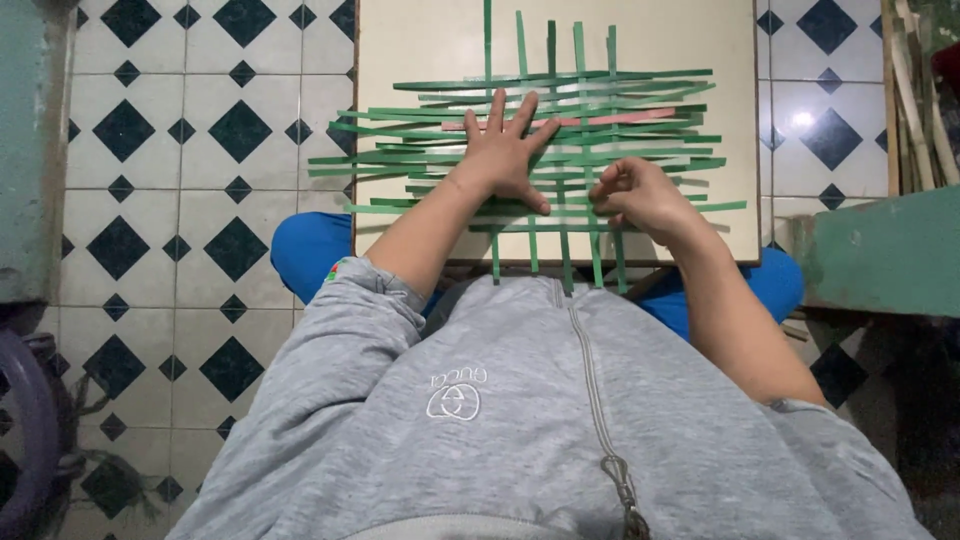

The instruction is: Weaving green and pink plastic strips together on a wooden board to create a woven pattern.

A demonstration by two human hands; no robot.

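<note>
Two bare hands rest on the weaving: the left hand (503,150) spread flat, the right hand (640,195) curled. One pale square table (420,50) carries the strips. Five thin green vertical strips (580,60) run through the mat. One flat pink horizontal strip (640,117) lies among the green horizontal strips (400,160), which overlap too closely for an exact count.

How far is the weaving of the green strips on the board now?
Done: many green strips and one pink strip already cross into a loose mat on the board. In hand: the left hand presses it flat while the right hand pinches a strip at the near edge. Left: long unwoven ends stick out all around.
</note>
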